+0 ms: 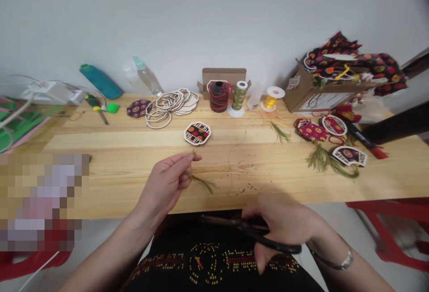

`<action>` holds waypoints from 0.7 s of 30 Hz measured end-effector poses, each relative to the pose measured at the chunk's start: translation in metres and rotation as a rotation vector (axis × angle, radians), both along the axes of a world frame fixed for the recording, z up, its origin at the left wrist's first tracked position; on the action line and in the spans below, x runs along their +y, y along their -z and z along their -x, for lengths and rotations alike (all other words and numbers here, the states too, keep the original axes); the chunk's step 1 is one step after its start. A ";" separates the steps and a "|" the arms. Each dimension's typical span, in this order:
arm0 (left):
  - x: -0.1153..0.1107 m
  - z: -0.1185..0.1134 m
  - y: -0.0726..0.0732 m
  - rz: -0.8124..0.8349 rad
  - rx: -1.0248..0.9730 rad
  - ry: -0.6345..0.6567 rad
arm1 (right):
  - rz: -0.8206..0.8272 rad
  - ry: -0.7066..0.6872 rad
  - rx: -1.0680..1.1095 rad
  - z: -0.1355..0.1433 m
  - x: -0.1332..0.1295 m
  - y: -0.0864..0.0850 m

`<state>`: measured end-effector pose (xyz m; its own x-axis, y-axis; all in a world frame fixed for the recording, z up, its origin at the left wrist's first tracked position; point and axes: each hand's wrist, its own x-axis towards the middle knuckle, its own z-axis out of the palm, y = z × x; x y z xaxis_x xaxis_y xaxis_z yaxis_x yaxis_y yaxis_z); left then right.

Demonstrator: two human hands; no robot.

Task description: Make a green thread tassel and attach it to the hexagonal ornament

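Observation:
My left hand (pixel 169 180) is closed in a pinch above the table. A small bunch of olive-green thread (pixel 205 183) hangs out to the right from its fingers, and a short tip pokes up at the thumb. My right hand (pixel 284 218) grips black-handled scissors (pixel 231 222) low in front of my body, blades pointing left and slightly blurred. Whether the blades are apart I cannot tell. Just beyond my left hand lies an octagonal ornament (pixel 197 133) with a pale cut-out frame over dark patterned fabric. Dark scraps (pixel 247 188) are scattered between the hands.
Along the wall stand spray bottles, a dark red thread spool (pixel 219 97), a green thread cone (pixel 239 97) and a yellow spool (pixel 273 99). Pale frames (pixel 177 104) are piled left of them. Finished ornaments (pixel 335 126) and a fabric-filled box (pixel 321 95) sit right. Red stools flank the table.

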<state>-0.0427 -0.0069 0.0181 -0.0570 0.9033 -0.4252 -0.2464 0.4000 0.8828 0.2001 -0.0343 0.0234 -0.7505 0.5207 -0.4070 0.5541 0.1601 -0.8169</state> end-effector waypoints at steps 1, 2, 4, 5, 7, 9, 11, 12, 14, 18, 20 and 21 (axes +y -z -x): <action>0.000 0.000 -0.001 -0.007 0.001 0.006 | -0.021 -0.014 -0.005 -0.001 -0.001 -0.004; -0.001 0.000 -0.001 -0.012 -0.002 0.011 | -0.043 -0.007 -0.013 -0.004 -0.003 -0.007; -0.002 -0.001 -0.001 -0.030 -0.003 0.013 | -0.110 0.083 -0.073 -0.012 -0.005 -0.014; -0.002 -0.001 -0.001 -0.044 0.000 0.011 | -0.171 0.162 -0.138 -0.018 -0.006 -0.016; -0.003 -0.002 -0.001 -0.078 0.008 0.006 | -0.337 0.326 -0.332 -0.030 -0.004 -0.017; -0.003 -0.003 0.000 -0.111 0.010 0.009 | -0.496 0.426 -0.551 -0.042 -0.001 -0.013; -0.004 -0.005 0.001 -0.130 0.011 0.018 | -0.590 0.458 -0.724 -0.053 0.003 -0.007; -0.004 -0.005 0.001 -0.138 0.015 0.022 | -0.615 0.458 -0.775 -0.058 0.005 -0.003; -0.005 -0.007 0.002 -0.159 0.033 0.029 | -0.648 0.456 -0.814 -0.066 0.006 0.003; -0.007 -0.007 0.003 -0.210 0.129 0.032 | -0.742 0.451 -0.786 -0.073 0.004 0.008; -0.009 -0.008 0.003 -0.228 0.176 0.029 | -0.870 0.488 -0.736 -0.067 0.002 0.009; -0.009 -0.008 0.003 -0.239 0.191 0.025 | -0.927 0.508 -0.664 -0.061 0.001 0.009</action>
